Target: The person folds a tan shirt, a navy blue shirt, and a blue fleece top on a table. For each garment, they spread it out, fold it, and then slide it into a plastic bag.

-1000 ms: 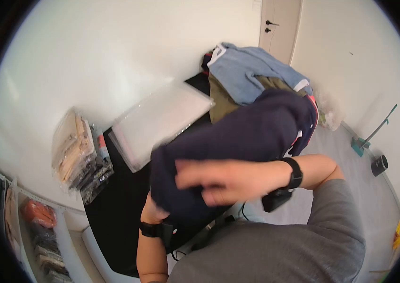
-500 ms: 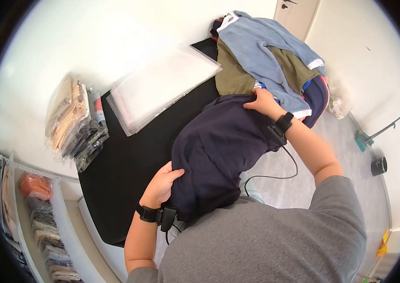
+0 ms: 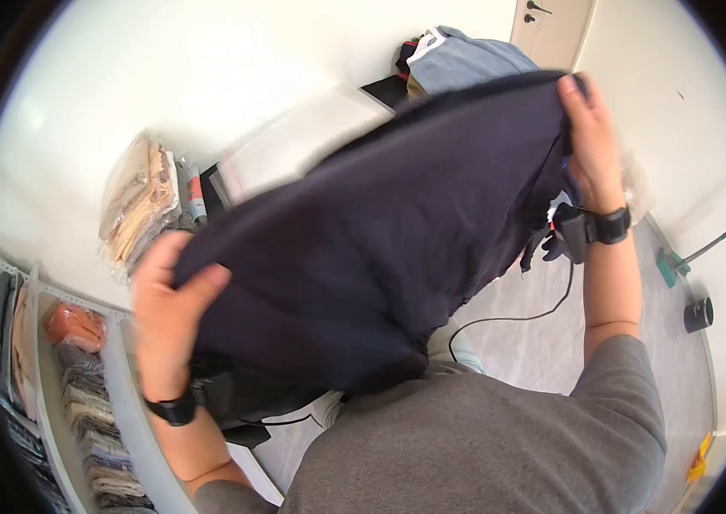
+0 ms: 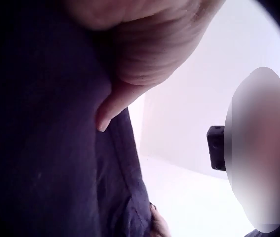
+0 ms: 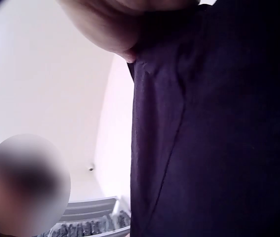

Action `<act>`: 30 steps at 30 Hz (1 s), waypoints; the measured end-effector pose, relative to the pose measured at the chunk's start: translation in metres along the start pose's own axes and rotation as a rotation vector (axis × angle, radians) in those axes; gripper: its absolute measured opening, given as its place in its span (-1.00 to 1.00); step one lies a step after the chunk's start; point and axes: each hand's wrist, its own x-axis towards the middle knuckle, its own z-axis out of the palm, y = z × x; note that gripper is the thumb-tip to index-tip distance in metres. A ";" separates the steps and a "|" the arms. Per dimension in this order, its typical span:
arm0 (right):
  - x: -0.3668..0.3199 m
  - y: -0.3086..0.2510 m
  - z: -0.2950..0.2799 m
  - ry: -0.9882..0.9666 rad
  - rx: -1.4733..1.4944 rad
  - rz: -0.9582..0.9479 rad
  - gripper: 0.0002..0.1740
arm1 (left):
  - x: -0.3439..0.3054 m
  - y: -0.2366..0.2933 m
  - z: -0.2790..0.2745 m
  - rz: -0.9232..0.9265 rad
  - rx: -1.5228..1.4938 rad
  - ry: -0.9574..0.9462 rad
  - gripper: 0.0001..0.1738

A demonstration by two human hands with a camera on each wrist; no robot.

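Observation:
A dark navy garment (image 3: 363,240) is spread wide between both hands, lifted in front of the grey-shirted torso. At its left end, the left hand (image 3: 166,300) grips the edge, thumb on the near face and fingers behind. The right hand (image 3: 593,154) holds the upper right corner, higher and farther out. In the left wrist view, the thumb of the left hand (image 4: 145,59) presses on the dark cloth (image 4: 36,148). A seam runs down the cloth (image 5: 204,128) below the right hand (image 5: 110,29) in the right wrist view. The fingers behind the cloth are hidden.
Behind the garment lie a stack of clear plastic bags (image 3: 294,146) and a blue-grey garment (image 3: 474,64). Wrapped clothes (image 3: 140,197) are piled at left, above a shelf of packed clothes (image 3: 93,403). A black cable (image 3: 509,319) loops below; a black bin (image 3: 699,314) stands right.
A second ago the right hand swept over the bunched garment; then both hands gripped it low. Now the hands are farther apart and the garment is raised and stretched out, covering much of the table.

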 end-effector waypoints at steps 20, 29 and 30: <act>-0.096 0.102 0.005 -0.982 -0.970 -0.029 -0.32 | -0.069 -0.127 -0.017 0.003 0.662 -0.336 -0.37; -0.115 0.095 0.044 -1.251 -0.788 -0.077 -0.25 | -0.070 -0.131 -0.005 0.019 0.563 -0.240 -0.22; -0.118 0.102 0.043 -1.241 -0.776 0.007 -0.26 | -0.068 -0.131 -0.002 0.019 0.560 -0.240 -0.22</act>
